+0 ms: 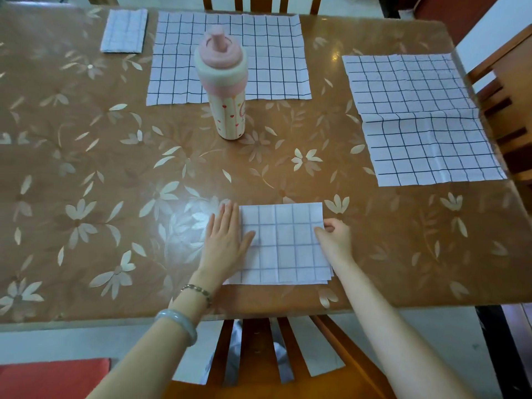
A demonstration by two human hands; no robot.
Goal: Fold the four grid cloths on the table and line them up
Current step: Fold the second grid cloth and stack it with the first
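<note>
Pressing flat on the left edge of the half-folded cloth [288,246], the left hand [227,240] lies with its fingers [230,218] straight and released, partly on the fabric and partly on the bench [115,168]. The right hand [335,237] is at the opposite edge, its fingers [331,226] curled and pinching the cloth's right border. This cloth sits close to the near rim of the bench, its layered edges showing at the lower right corner. Below the arms, the slatted back of a wooden chair [253,355] stands against the rim, with a red cushion [51,378] to the left of it.

Bare flower-patterned bench top lies to the left of the hands and beyond them. Farther in, a pink-capped bottle [227,90] stands upright near the middle. To the right, a spread cloth [417,119] lies open and creased, its right edge reaching the bench rim beside a side chair [506,110]. Behind the bottle, another open cloth [273,53] lies flat up to the far rim. At the far left, a small folded cloth [124,30] rests just beside it, apart. White floor shows beyond.
</note>
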